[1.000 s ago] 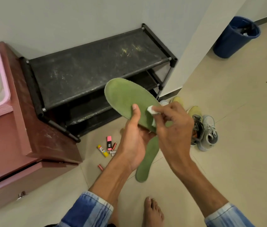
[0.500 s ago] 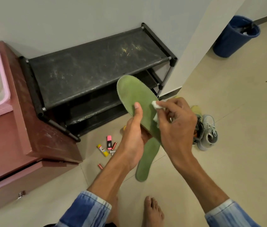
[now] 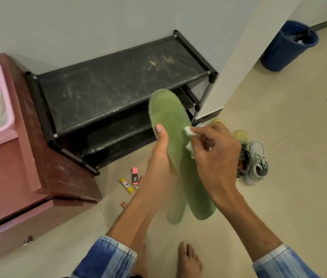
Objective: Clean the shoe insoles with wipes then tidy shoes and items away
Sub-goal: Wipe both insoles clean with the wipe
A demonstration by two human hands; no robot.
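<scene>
Midair, insole (image 3: 168, 117) in left hand (image 3: 158, 157), wipe (image 3: 188, 131) at its edge

Soft, even light is filling the room; dark shadow is pooling beneath the shoe rack (image 3: 118, 91), while straight lines beyond it are bowing towards the edges.

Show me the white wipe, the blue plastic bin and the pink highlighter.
white wipe (image 3: 188, 131): head view, its bunched upper end.
blue plastic bin (image 3: 277, 55): head view, outer side wall.
pink highlighter (image 3: 134, 176): head view, middle of its body.
</scene>
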